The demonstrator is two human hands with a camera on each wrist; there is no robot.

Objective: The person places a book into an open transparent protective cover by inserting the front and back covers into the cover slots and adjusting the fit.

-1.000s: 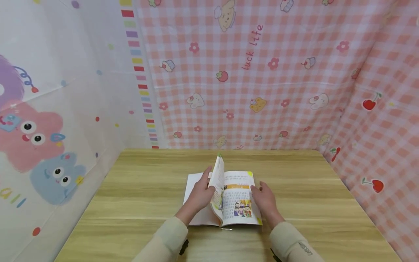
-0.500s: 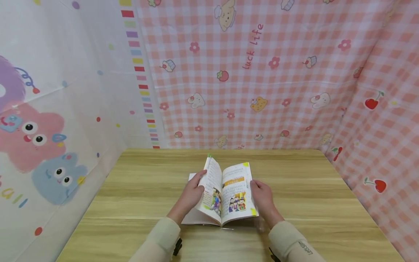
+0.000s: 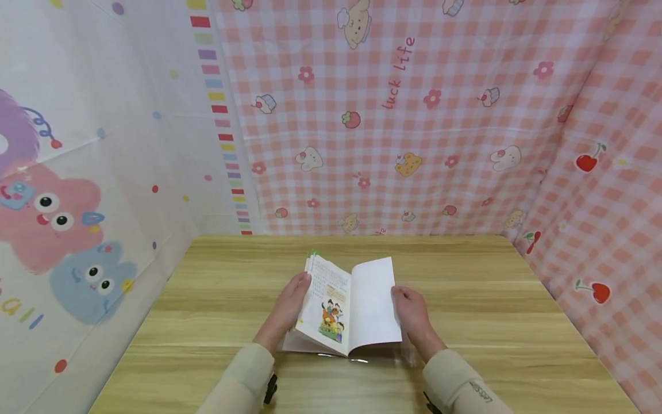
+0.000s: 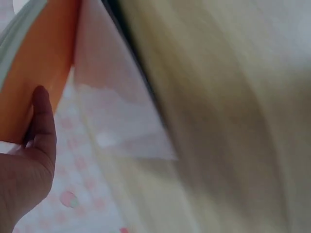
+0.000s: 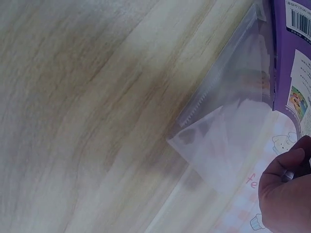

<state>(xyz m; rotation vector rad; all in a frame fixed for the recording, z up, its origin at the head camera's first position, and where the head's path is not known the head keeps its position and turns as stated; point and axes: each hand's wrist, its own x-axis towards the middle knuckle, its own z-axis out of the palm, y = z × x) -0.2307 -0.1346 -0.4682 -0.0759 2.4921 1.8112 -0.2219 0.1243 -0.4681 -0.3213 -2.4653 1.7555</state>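
Observation:
An open book is held above the table in the head view, a printed page with a cartoon picture on its left and a blank white page on its right. My left hand grips the thick block of pages by its outer edge; the left wrist view shows a finger against an orange sheet beneath. With my right hand I hold the book's right edge. Its purple back cover, with a barcode, faces the right wrist camera. A clear plastic flap hangs beside that cover.
Under the book lies the wood-grain table. A pink checked cloth hangs behind it and along the right side, and a white cartoon cloth along the left.
More pages have gone over to the left, so the right side went from a printed page to a blank one. My left hand moved left; the right side of the book rose off the table.

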